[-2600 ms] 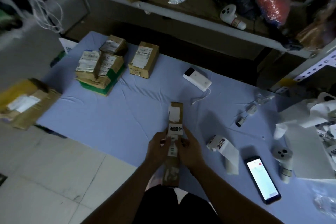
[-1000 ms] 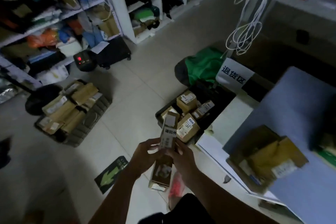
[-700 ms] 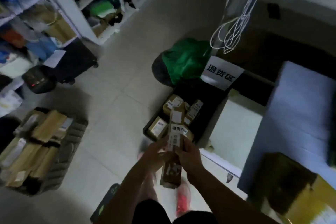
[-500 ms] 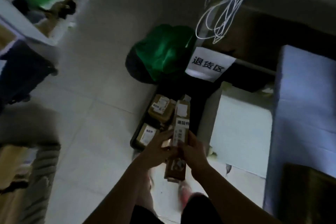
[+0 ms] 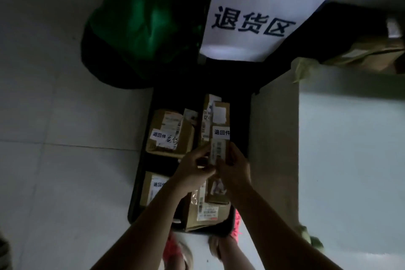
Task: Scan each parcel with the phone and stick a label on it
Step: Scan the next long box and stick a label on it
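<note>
- Left hand (image 5: pixel 192 173) and right hand (image 5: pixel 234 173) grip narrow parcel (image 5: pixel 220 116) at its middle, fingers curled round it.
- I see parcel held over black crate (image 5: pixel 175 99) of labelled boxes (image 5: pixel 171 136).

Two hands grip one held parcel (image 5: pixel 221 116): the left hand (image 5: pixel 192 173) and the right hand (image 5: pixel 235 174). One black crate (image 5: pixel 161 163) below the fingers holds four more parcels. There is one upper-left parcel (image 5: pixel 173 138) left of the fingertips and one lower-left parcel (image 5: pixel 153 188) beside the left wrist. One near parcel (image 5: pixel 203 212) lies under the wrists, and one rear parcel (image 5: pixel 206 120) sits just left of the held one, beyond the fingertips.

Three printed labels show: a first label (image 5: pixel 221 132) just above the fingertips, a second label (image 5: pixel 159 135) to their left and a third label (image 5: pixel 158 184), which is partly hidden.

Far beyond the fingers are one white sign (image 5: pixel 252 17) and one green bag (image 5: pixel 140 24). One cardboard box (image 5: pixel 370 52) sits far up-right, and two pink shoes (image 5: pixel 173 247) are behind the wrists.
</note>
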